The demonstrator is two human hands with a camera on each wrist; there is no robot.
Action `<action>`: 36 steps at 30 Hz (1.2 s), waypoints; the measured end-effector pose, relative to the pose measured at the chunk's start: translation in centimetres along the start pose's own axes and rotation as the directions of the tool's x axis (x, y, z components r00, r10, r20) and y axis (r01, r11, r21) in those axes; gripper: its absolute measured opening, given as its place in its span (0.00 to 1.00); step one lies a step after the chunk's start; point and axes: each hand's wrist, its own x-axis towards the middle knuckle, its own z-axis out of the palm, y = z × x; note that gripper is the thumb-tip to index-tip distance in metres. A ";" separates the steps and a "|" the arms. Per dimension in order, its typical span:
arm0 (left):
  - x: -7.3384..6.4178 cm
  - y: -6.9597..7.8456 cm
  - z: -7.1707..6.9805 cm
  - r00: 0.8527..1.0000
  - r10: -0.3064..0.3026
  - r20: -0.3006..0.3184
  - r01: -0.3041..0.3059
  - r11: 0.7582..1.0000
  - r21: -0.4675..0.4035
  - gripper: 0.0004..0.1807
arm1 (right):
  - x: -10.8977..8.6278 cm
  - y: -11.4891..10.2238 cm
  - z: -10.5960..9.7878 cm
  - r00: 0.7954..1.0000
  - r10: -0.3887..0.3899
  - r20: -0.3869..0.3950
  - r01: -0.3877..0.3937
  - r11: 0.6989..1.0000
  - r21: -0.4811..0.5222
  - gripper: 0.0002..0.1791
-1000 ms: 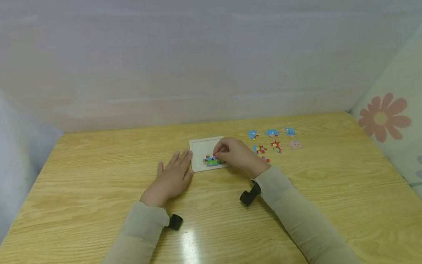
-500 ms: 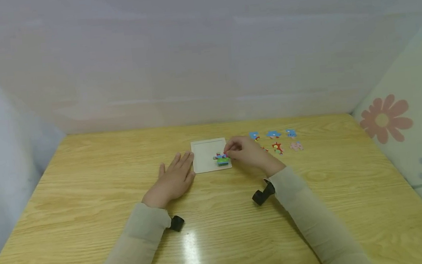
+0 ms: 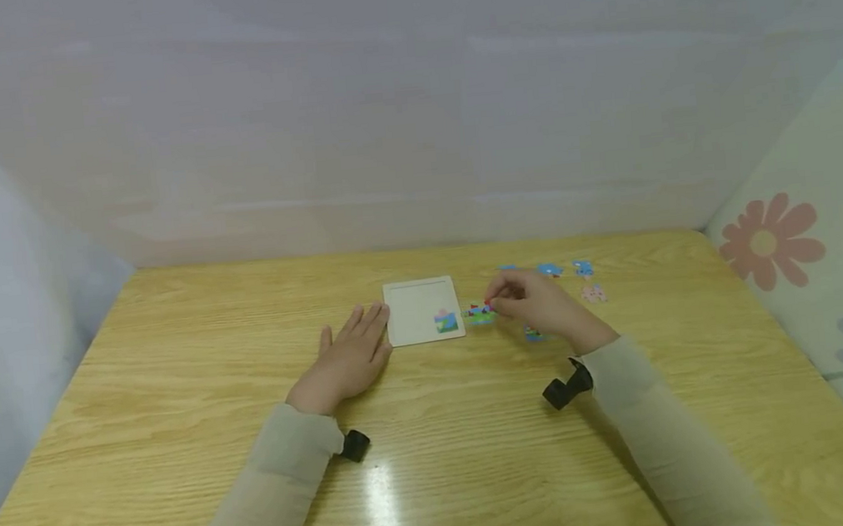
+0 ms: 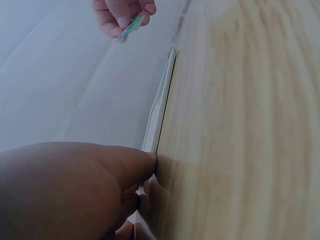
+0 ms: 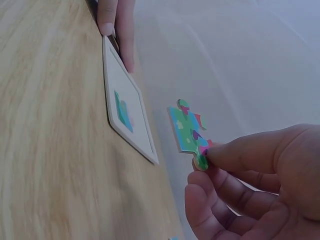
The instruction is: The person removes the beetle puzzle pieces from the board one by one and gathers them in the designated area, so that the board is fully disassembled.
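Note:
My right hand (image 3: 538,303) pinches a green, blue and red jigsaw puzzle piece (image 5: 185,129) by one end, between thumb and fingertips. It is raised above the table, just right of the white puzzle tray (image 3: 410,306). Inside that tray, at the lower right corner, lies one blue, green and pink piece (image 3: 445,321). Flat on the wood, my left hand (image 3: 347,359) has straight fingers that touch the tray's left edge. The left wrist view shows its fingertips right at the tray's side (image 4: 162,100).
On the wooden table (image 3: 440,478), loose blue pieces (image 3: 550,269) and a pink piece (image 3: 594,293) lie to the right of the tray. Another piece (image 3: 535,334) shows below my right hand, which hides others. A pale wall (image 3: 410,130) rises behind the table.
My right hand has moved right with the held puzzle piece, from over the tray to beside it. The piece in the tray's corner now shows uncovered. My left hand stays at the tray's edge.

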 end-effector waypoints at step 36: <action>-0.2 -0.1 -0.3 1.000 0.001 0.003 -0.001 1.000 -0.004 0.34 | -5.5 5.6 -7.5 0.993 0.118 0.021 -0.116 0.989 -0.096 0.08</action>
